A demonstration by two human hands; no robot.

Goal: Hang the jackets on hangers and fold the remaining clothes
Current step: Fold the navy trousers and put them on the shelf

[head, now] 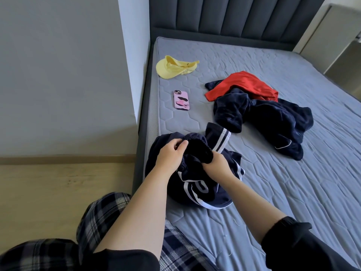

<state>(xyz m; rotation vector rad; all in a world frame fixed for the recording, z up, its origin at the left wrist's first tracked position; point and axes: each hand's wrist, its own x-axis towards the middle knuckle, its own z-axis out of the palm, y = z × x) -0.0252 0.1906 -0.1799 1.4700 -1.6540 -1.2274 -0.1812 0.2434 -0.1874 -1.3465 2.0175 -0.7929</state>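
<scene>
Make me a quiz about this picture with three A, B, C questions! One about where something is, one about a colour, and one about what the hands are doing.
1. Where does the phone lie?
A. on the mattress, between the cap and the striped garment
B. on the floor
C. in a hand

2. What colour is the cap?
A. green
B. yellow
C. white

3. What are the hands doing?
A. both grip the striped garment
B. both rest flat on the mattress
C. one lifts the cap

Answers:
1 A: the phone lies flat on the grey quilting, with the cap beyond it and the garment nearer.
2 B: the cap is pale yellow.
3 A: the left hand and the right hand each curl their fingers round the garment's gathered edge.
</scene>
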